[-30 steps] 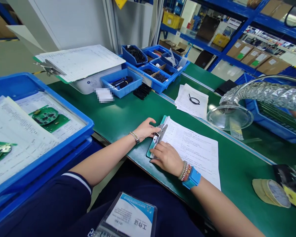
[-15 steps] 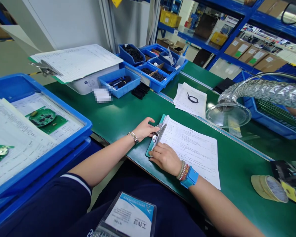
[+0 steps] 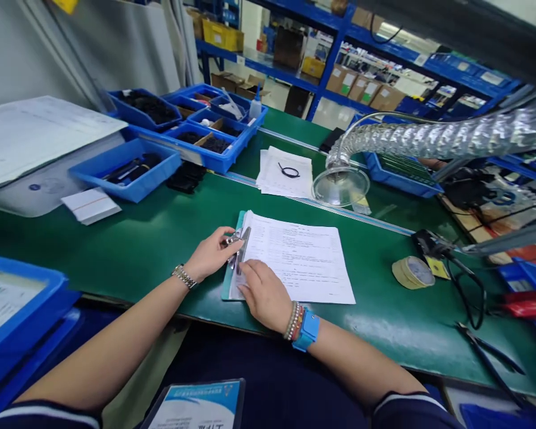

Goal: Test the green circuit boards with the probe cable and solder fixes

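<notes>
My left hand (image 3: 209,255) pinches the steel clip (image 3: 237,245) at the top of a teal clipboard (image 3: 229,286). The clipboard lies on the green bench mat (image 3: 116,250), holding a stack of printed white sheets (image 3: 297,257). My right hand (image 3: 263,295) rests flat on the sheets' near corner, just beside the clip, its fingers touching the paper. A metal watch (image 3: 184,276) circles my left wrist. Beaded bracelets and a blue wristband (image 3: 307,329) sit on my right wrist.
Blue parts bins (image 3: 201,134) with black pieces stand at the back, beside a white device (image 3: 40,187) under papers. Ahead are a fume duct with a clear hood (image 3: 340,186), loose papers with a black cable (image 3: 286,176), a tape roll (image 3: 413,272) and pliers (image 3: 489,357).
The whole view has swung, so the bench now shows more on the right, with the tape and pliers in view. Both hands remain at the clipboard's clip, and the clipboard now sits more upright in the view.
</notes>
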Demonstrator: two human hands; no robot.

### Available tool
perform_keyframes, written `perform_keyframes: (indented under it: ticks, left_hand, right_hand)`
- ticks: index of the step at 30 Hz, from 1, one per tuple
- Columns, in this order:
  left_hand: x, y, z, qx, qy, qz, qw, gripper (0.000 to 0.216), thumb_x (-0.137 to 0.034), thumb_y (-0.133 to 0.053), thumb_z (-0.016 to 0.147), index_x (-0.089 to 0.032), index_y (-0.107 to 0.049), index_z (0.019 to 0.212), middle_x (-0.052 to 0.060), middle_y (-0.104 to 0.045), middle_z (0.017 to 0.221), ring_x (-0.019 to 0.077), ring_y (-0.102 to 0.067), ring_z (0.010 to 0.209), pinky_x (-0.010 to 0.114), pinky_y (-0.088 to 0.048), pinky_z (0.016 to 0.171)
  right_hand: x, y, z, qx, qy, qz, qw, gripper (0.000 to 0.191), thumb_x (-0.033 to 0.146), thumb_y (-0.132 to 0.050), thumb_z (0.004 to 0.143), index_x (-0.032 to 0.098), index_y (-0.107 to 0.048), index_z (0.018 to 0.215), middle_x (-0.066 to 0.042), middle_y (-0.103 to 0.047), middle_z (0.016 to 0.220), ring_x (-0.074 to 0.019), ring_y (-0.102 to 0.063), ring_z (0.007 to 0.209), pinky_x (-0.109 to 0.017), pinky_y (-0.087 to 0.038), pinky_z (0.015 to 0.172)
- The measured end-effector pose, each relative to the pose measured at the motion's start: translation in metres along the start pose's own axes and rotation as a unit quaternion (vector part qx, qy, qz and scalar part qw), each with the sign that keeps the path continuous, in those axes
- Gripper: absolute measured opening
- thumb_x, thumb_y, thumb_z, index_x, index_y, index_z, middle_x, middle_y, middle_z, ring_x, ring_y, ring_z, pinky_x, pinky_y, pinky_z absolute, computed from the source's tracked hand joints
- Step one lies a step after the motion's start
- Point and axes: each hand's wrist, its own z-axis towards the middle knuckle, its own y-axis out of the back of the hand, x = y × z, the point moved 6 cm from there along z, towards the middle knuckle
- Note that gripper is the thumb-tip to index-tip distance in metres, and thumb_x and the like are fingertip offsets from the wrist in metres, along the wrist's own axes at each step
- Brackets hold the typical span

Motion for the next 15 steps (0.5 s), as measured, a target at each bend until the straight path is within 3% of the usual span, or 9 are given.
perform_keyframes:
  ticks: [3,6,11,13,15]
  left_hand:
    - [-0.009,0.0,-0.001,-0.027,-0.055,0.12,0.991,0.05,-0.038,-0.065,0.065,-0.022,-0.052,0.11,0.004,-0.062,0.099,0.0242,-0.059,0.091,0.03,-0.045,0.076]
    - [-0.009,-0.004,0.001,-0.009,-0.053,0.186,0.981,0.051,-0.04,-0.06,0.069,-0.021,-0.05,0.115,0.006,-0.062,0.104,0.0246,-0.06,0.092,0.029,-0.045,0.074]
    - [-0.004,-0.003,0.003,0.019,-0.021,0.188,0.982,0.055,-0.046,-0.058,0.071,-0.023,-0.047,0.12,0.004,-0.063,0.1,0.0228,-0.061,0.081,0.028,-0.046,0.064]
    - [-0.001,0.0,0.005,0.025,-0.004,0.152,0.988,0.058,-0.051,-0.059,0.07,-0.023,-0.046,0.12,0.004,-0.063,0.096,0.0218,-0.061,0.079,0.028,-0.046,0.063]
    - [0.005,0.004,0.007,0.042,0.029,0.081,0.995,0.059,-0.056,-0.055,0.071,-0.022,-0.045,0.119,0.004,-0.062,0.093,0.0211,-0.061,0.078,0.028,-0.048,0.063]
  right_hand:
    - [-0.024,-0.004,-0.001,0.018,-0.047,-0.022,0.998,0.046,0.03,-0.045,0.088,0.009,-0.04,0.128,-0.019,-0.044,0.132,-0.0267,-0.039,0.124,-0.048,-0.037,0.101]
    - [-0.069,0.002,-0.009,0.068,-0.081,-0.061,0.993,0.05,0.036,-0.047,0.087,0.011,-0.042,0.129,-0.017,-0.038,0.14,-0.0282,-0.032,0.131,-0.053,-0.027,0.106]
    - [-0.176,0.065,-0.051,0.051,-0.286,-0.091,0.953,0.049,0.033,-0.048,0.086,0.01,-0.044,0.129,-0.015,-0.036,0.141,-0.0299,-0.027,0.133,-0.055,-0.02,0.108]
    - [-0.198,0.092,-0.077,0.04,-0.324,-0.09,0.941,0.05,0.032,-0.046,0.086,0.007,-0.043,0.129,-0.02,-0.037,0.139,-0.0309,-0.03,0.132,-0.054,-0.027,0.105]
    - [-0.203,0.111,-0.106,0.044,-0.345,-0.071,0.935,0.052,0.035,-0.046,0.086,0.01,-0.041,0.131,-0.018,-0.045,0.134,-0.0277,-0.042,0.124,-0.047,-0.039,0.099]
